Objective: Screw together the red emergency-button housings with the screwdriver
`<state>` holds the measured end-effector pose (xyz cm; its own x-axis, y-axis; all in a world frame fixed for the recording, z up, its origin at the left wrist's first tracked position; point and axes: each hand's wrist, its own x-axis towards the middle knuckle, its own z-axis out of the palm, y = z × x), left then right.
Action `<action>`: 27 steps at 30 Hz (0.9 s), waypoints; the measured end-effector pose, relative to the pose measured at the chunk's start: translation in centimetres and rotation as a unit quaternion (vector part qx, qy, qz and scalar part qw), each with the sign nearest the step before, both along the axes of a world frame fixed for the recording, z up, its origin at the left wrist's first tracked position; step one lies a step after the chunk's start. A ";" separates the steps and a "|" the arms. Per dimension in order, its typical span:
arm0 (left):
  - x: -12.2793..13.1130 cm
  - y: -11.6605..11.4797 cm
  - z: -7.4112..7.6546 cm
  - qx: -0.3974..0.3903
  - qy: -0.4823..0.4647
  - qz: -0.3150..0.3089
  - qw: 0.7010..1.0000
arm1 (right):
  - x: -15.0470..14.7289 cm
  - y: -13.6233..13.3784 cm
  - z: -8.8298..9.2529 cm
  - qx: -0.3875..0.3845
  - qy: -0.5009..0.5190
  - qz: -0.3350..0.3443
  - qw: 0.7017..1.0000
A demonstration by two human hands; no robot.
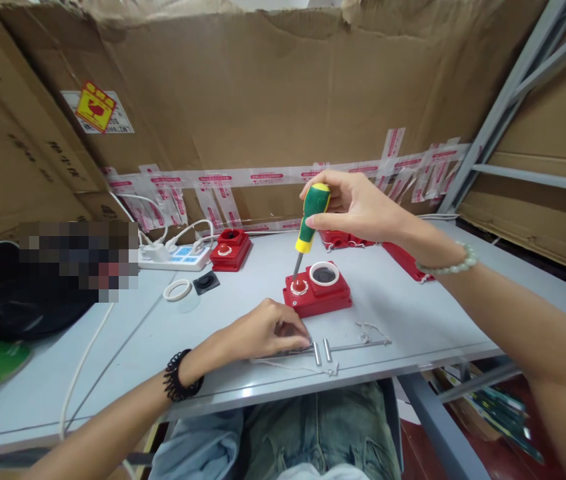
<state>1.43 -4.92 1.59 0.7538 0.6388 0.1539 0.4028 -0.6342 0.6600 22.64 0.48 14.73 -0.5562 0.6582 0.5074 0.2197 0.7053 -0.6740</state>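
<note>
One-handed on the red box point(319, 293) at the middle of the counter point(413, 307): holds the screwdriver point(311, 217) in the closed right grip point(357, 207), tip on its round button point(299, 287), pinches metal rods point(319, 351) with the left grip point(267, 330) at the near edge, so leaves the box unbraced and risks a slipped tip.

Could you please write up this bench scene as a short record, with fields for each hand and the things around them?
right hand: grips a green and yellow screwdriver, held nearly upright
tool tip: down on the small round fitting at the left of the red box
left hand: fingertips down on the table at the small metal parts in front of that box; grip unclear
nearby: second red box, power strip, white ring
</note>
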 end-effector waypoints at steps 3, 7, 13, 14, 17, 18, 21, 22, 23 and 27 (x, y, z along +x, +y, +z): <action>-0.9 0.6 0.6 0.079 -0.048 0.068 0.993 | -0.7 -0.5 -0.5 0.035 -0.025 -0.019 0.999; -2.3 2.2 0.2 0.145 -0.089 0.155 0.973 | -1.7 -1.4 -1.2 0.054 -0.073 -0.029 0.995; -1.5 3.3 -2.1 0.031 -0.061 0.110 0.992 | -2.0 -1.7 -2.2 0.068 -0.107 -0.027 0.992; -1.2 3.3 -2.2 0.023 -0.070 0.099 0.992 | -1.9 -1.7 -2.3 0.067 -0.109 -0.029 0.991; -0.6 3.3 -2.2 0.015 -0.086 0.084 0.993 | -1.7 -1.7 -2.4 0.064 -0.112 -0.034 0.991; -0.4 3.3 -2.2 0.015 -0.087 0.085 0.992 | -1.7 -1.7 -2.4 0.063 -0.112 -0.034 0.991; -0.4 3.3 -2.1 0.017 -0.094 0.089 0.991 | -1.7 -1.8 -2.4 0.062 -0.110 -0.038 0.991; -0.4 3.3 -2.0 0.019 -0.098 0.088 0.991 | -1.7 -1.8 -2.5 0.062 -0.110 -0.041 0.991; -0.5 3.3 -2.0 0.020 -0.100 0.088 0.991 | -1.7 -1.8 -2.5 0.062 -0.110 -0.045 0.991; -0.4 3.3 -1.9 0.021 -0.097 0.092 0.991 | -1.8 -1.7 -2.6 0.063 -0.111 -0.066 0.990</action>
<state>0.98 -1.63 -0.34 0.5791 0.7523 0.3140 0.3825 -0.5909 0.7103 20.83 -1.25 12.16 -0.5766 0.6718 0.4649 0.4476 0.7358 -0.5082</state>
